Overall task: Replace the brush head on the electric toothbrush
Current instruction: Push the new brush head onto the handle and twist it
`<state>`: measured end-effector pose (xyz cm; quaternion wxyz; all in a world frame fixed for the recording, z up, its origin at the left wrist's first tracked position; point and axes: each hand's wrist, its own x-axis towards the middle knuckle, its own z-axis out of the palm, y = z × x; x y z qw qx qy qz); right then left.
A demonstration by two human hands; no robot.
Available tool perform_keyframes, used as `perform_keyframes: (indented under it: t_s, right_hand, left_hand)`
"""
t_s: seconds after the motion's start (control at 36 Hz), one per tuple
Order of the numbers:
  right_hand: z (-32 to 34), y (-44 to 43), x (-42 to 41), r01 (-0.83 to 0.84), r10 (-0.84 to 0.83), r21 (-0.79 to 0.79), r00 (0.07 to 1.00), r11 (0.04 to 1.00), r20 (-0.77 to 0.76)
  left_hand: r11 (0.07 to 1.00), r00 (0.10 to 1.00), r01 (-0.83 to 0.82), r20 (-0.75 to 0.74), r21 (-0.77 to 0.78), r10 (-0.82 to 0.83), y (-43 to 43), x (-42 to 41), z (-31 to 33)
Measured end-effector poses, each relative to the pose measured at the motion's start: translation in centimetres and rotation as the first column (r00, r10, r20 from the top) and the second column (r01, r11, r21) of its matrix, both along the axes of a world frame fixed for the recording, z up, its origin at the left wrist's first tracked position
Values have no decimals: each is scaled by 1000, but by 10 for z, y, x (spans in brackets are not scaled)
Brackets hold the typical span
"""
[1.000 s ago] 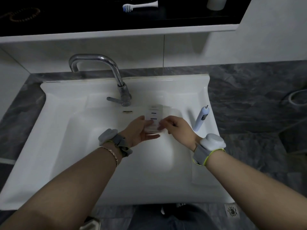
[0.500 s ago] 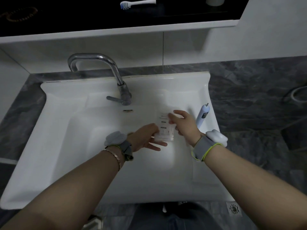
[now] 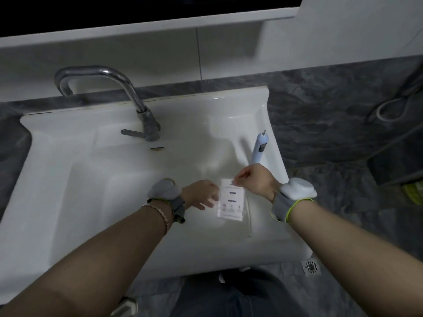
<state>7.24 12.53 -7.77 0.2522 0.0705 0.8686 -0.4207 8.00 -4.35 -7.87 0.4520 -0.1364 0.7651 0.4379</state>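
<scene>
A small clear plastic packet (image 3: 231, 200) with a printed white label hangs over the sink basin, and its contents cannot be made out. My left hand (image 3: 201, 194) holds its left edge with the fingers underneath. My right hand (image 3: 256, 179) pinches its top edge between thumb and fingertips. The white electric toothbrush handle (image 3: 259, 147) lies on the sink's right rim, its bare metal shaft pointing away from me and no head on it.
The white sink (image 3: 68, 138) has a chrome faucet (image 3: 128, 88) at the back, its spout curving left. Grey marble counter runs along the right, with a white cord (image 3: 393, 108) on it. A floor drain (image 3: 310, 267) sits below the sink's right corner.
Both hands and the packet have moved right and nearer to me. My right hand shifted from the packet's side to pinching its top edge. The view tilted down, hiding the shelf with the brush head.
</scene>
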Motion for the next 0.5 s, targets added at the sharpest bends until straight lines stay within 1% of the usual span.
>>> perform_keyframes:
  t_s: [0.08, 0.17, 0.25, 0.31, 0.36, 0.42, 0.44, 0.5]
  right_hand:
    - [2, 32, 2, 10, -15, 92, 998, 996, 53]
    - [0, 56, 4, 36, -48, 138, 995, 990, 87]
    - [-13, 75, 11, 16, -42, 197, 991, 980, 130]
    - [-18, 75, 15, 22, -53, 208, 988, 978, 144]
    - [-20, 78, 15, 105, -130, 151, 978, 983, 164]
    - [-17, 73, 13, 209, -223, 115, 966, 971, 127]
    - [-16, 74, 7, 236, -249, 142, 966, 961, 75]
    - [-12, 74, -4, 275, -277, 176, 961, 945, -14]
  left_hand:
    - [999, 995, -29, -97, -14, 28, 14, -13, -5]
    - [989, 983, -147, -107, 27, 149, 27, -23, -6]
    - [976, 957, -211, -191, 55, 218, 46, -29, -11]
    - [968, 941, -239, -227, 80, 251, 54, -30, -13]
    - [974, 929, -216, -291, 69, 227, 68, -36, -13]
    - [975, 908, -200, -356, 99, 222, 76, -39, -9]
    - [977, 894, -178, -396, 119, 211, 83, -44, -9]
    - [988, 855, -112, -495, 111, 152, 91, -51, -9]
